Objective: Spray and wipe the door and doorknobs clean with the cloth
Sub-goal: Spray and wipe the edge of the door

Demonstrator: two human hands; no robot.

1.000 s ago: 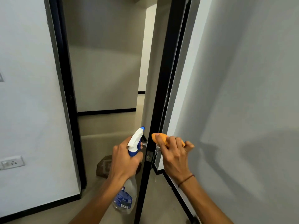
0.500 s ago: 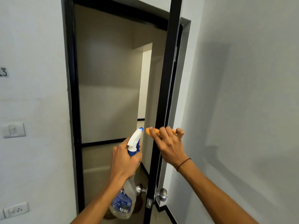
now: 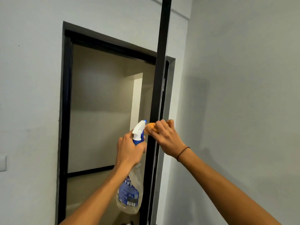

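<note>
The open door shows edge-on as a tall black strip (image 3: 160, 78) running from top to bottom at centre. My right hand (image 3: 167, 137) grips an orange cloth (image 3: 151, 127) and holds it against that edge at about mid-height. My left hand (image 3: 129, 150) grips the neck of a clear spray bottle (image 3: 129, 195) with a white and blue trigger head (image 3: 139, 130), just left of the door edge, its nozzle close to the cloth. The doorknobs are out of view below the picture.
The black door frame (image 3: 65, 111) borders the opening on the left, with a beige wall and a black skirting strip (image 3: 90, 172) beyond. A grey wall (image 3: 243, 111) fills the right side. A light switch plate (image 3: 2, 163) sits at the far left edge.
My right hand has slid the cloth up the door edge from knob height. The view has tilted upward, so the knobs have dropped out of sight. The left hand with the bottle rose too.
</note>
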